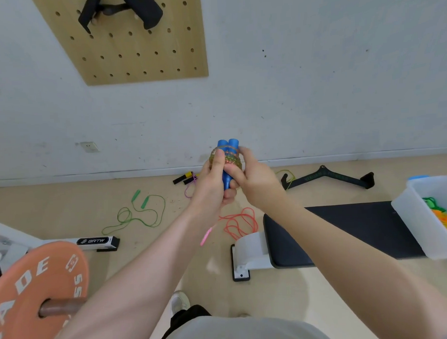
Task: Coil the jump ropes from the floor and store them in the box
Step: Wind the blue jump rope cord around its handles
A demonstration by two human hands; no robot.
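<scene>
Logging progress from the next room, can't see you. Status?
Left hand and right hand both gripping blue-handled rope, cord wound round the handles. Box on bench, right. Green rope on floor.

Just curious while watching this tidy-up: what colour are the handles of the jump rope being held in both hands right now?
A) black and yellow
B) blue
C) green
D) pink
B: the two handles sticking up side by side between the left hand and the right hand are blue, with the cord wound round them.
</scene>
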